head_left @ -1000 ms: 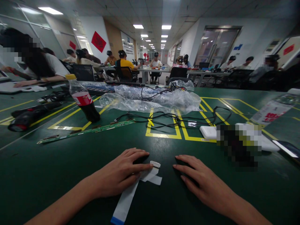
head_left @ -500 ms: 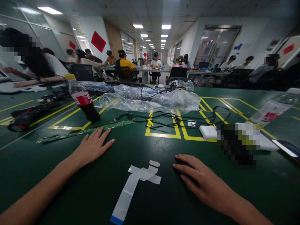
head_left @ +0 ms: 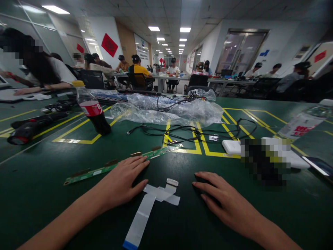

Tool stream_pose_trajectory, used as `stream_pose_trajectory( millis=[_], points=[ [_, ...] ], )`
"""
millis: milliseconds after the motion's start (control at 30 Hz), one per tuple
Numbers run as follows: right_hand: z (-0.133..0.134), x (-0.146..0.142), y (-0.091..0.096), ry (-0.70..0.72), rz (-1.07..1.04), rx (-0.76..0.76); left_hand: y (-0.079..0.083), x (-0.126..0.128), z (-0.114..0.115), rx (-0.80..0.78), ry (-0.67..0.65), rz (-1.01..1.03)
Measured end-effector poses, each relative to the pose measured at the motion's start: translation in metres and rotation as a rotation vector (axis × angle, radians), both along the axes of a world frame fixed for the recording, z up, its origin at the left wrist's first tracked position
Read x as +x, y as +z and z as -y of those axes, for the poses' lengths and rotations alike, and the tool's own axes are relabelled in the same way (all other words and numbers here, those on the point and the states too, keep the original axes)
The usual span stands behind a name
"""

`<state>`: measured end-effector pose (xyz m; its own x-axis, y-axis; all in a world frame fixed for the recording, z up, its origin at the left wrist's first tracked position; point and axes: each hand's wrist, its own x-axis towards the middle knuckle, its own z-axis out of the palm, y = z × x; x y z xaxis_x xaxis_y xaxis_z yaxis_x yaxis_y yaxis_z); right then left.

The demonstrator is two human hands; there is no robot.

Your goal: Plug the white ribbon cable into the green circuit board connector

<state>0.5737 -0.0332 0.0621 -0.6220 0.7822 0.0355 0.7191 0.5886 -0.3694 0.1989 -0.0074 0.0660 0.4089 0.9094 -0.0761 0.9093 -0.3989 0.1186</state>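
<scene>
My left hand (head_left: pixel 124 182) lies flat with its fingers outstretched on a long, narrow green circuit board (head_left: pixel 161 151). The fingertips rest on the board and hide its middle; the thumb reaches close to a white flat ribbon cable (head_left: pixel 142 215). That cable lies on the green table, crossed over at its top, with a metal connector (head_left: pixel 172 182) at one end and a blue tip at the other. To the right of the cable, my right hand (head_left: pixel 229 205) rests on the table, fingers extended and apart, holding nothing.
A cola bottle (head_left: pixel 92 109) stands behind the board. Black cables (head_left: pixel 179 133) and clear plastic wrapping (head_left: pixel 166 113) lie farther back. On the right are a white case (head_left: pixel 231 147), a water bottle (head_left: pixel 299 125) and a phone (head_left: pixel 318 166). Several people sit beyond.
My left hand has slid right and toward me, and the circuit board has moved with it, away from the cola bottle. My right hand and the ribbon cable have stayed in place.
</scene>
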Motion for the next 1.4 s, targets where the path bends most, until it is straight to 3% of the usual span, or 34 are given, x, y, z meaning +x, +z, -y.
stream_pose_trajectory(
  millis=[300,600,833,1100,1400],
  points=[
    [0.001,-0.004,-0.003,-0.062,-0.033,0.034,0.01,0.018,0.017,-0.086,-0.266,0.139],
    [-0.003,-0.002,-0.012,-0.022,0.045,0.116,0.011,0.031,0.019,-0.015,-0.38,0.152],
    [-0.002,-0.003,-0.003,-0.047,0.024,0.183,0.021,0.043,0.026,-0.062,-0.485,0.125],
    [-0.002,-0.004,-0.001,-0.095,-0.037,0.253,0.02,0.043,0.027,-0.11,-0.498,0.169],
    [0.003,-0.01,-0.002,0.064,0.075,0.141,0.017,0.045,0.03,-0.093,-0.502,0.173]
  ],
)
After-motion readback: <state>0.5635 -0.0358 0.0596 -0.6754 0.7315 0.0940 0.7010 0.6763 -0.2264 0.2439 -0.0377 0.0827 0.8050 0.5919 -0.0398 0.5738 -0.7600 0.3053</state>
